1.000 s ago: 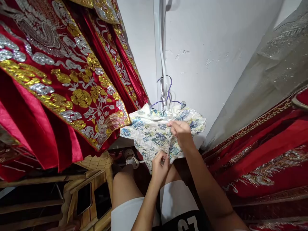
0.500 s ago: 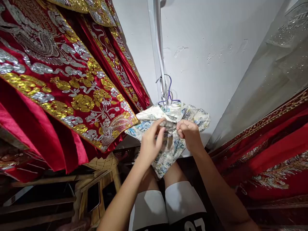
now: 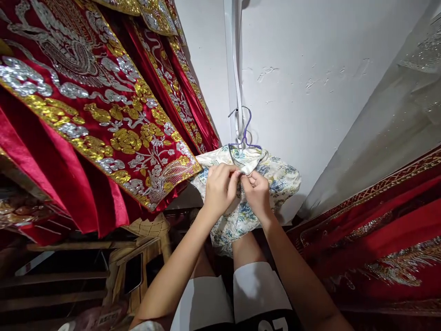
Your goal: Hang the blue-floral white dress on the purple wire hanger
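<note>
A white blouse (image 3: 280,177) with blue and yellow flowers hangs on a purple hanger (image 3: 247,131) against the wall. My left hand (image 3: 220,186) pinches the front edge of its neckline between thumb and fingers. Close beside it, my right hand (image 3: 255,191) pinches the same neckline from the right, the fingertips of both hands nearly meeting. Whether a button or fastening lies between the fingertips is too small to make out. The lower part of the blouse drapes in front of my knees.
Red cloth with gold and silver sequins (image 3: 127,140) hangs at the left, its corner overlapping the sleeve. A wooden chair (image 3: 151,234) with a phone (image 3: 133,273) stands below it. More red embroidered cloth (image 3: 389,230) is at the right. A white strap (image 3: 237,69) runs down the wall (image 3: 303,55).
My left hand, loosely open before, has closed on the neckline. My right hand has shifted left to meet it, and the blouse's front edges are drawn together.
</note>
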The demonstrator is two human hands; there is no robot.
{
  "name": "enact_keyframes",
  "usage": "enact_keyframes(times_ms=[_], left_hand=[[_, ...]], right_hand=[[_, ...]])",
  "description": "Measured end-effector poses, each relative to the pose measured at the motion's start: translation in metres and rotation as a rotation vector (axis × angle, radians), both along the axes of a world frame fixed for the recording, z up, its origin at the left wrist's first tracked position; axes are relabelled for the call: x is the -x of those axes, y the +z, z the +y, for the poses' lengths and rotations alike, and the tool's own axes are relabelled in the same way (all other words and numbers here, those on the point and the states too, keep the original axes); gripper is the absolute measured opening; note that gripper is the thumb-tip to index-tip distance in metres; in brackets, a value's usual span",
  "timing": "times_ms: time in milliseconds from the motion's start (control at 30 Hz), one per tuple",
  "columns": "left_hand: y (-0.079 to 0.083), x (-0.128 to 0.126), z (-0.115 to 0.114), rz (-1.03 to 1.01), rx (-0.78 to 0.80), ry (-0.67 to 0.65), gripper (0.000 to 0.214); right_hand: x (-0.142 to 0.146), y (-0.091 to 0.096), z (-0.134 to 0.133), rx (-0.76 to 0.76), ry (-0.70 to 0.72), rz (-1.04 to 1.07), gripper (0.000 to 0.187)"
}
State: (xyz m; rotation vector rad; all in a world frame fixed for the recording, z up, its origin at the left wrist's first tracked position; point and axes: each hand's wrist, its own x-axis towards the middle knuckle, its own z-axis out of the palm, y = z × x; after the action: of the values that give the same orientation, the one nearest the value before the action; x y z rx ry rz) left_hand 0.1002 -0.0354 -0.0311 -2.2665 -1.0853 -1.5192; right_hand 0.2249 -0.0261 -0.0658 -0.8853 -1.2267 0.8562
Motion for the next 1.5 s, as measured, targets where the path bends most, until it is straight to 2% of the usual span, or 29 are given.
enact_keyframes(times_ms=[133,267,467,600,667,733,833,967,1100,1233,1367,1500], left_hand=[[-0.004,-0.001,0.001,-0.063,-0.013,-0.005,0.011],[-0.004,-0.003,0.003,-0.138,-0.014,-0.044,0.012],[-0.005,-0.011,0.003,-0.292,0.042,-0.132,0.016],[0.018,-0.007,-0.002,-0.51,0.001,-0.143,0.021],[0.029,0.004,0.002,-0.589,0.0,-0.136,0.023],[0.03,0.02,0.013,-0.648,0.056,-0.128,0.026],[0.011,0.047,0.036,-0.757,0.155,-0.084,0.031],[-0.018,0.072,0.055,-0.842,0.141,0.038,0.032],[-0.021,0.086,0.06,-0.659,0.105,0.196,0.025],[-0.025,0.101,0.068,-0.591,0.229,0.319,0.019],[-0.04,0.108,0.07,-0.717,0.306,0.299,0.022],[-0.054,0.098,0.062,-1.159,0.374,0.115,0.026]], right_hand=[[0.004,-0.009,0.001,0.051,0.022,0.026,0.027],[0.001,-0.014,-0.007,0.066,-0.02,-0.011,0.025],[-0.004,-0.018,0.002,0.11,-0.03,-0.109,0.035],[-0.005,-0.046,0.008,0.148,-0.016,-0.161,0.036],[-0.008,-0.067,-0.001,0.163,-0.027,-0.15,0.038],[-0.013,-0.085,-0.017,0.184,-0.052,-0.101,0.039],[-0.024,-0.099,-0.045,0.228,-0.036,0.029,0.037],[-0.033,-0.09,-0.069,0.24,0.05,0.056,0.029],[-0.023,-0.072,-0.078,0.256,0.16,0.01,0.026],[-0.004,-0.065,-0.083,0.244,0.245,-0.018,0.027],[0.0,-0.074,-0.085,0.284,0.24,0.051,0.029],[-0.008,-0.085,-0.085,0.377,0.211,0.114,0.026]])
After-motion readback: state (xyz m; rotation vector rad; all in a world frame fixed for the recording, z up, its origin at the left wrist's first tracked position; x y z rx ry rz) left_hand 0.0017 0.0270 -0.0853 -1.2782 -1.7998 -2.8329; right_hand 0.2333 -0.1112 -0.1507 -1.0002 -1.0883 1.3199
